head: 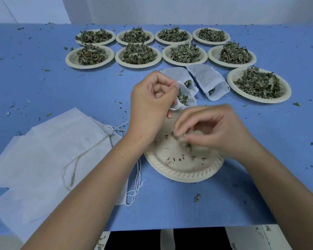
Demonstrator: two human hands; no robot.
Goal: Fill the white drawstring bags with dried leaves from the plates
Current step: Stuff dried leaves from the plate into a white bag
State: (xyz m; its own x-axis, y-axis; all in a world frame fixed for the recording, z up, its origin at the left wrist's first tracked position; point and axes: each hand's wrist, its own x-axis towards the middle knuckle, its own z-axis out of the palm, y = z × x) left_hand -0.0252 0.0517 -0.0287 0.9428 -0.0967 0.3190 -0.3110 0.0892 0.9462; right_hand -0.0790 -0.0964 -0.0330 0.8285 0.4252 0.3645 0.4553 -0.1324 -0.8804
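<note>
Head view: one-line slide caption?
Mid-fill: left hand pinches a bag by its rim, right hand picks leaves off a nearly empty plate.

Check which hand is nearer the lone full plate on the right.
Right. The right hand, pinching leaves, is just down-left of the full plate; the left hand is farther left, gripping a bag.

table (43, 83): blue, flecked with dark green crumbs | plates (184, 175): cream, ribbed rim pattern | leaves (139, 53): dull grey-green, a few brownish | bag (177, 74): white, green showing at the mouth | second bag (206, 78): white | stack (52, 150): white | strings (135, 184): white | cord (76, 163): beige | wall (170, 9): pale grey-white
</note>
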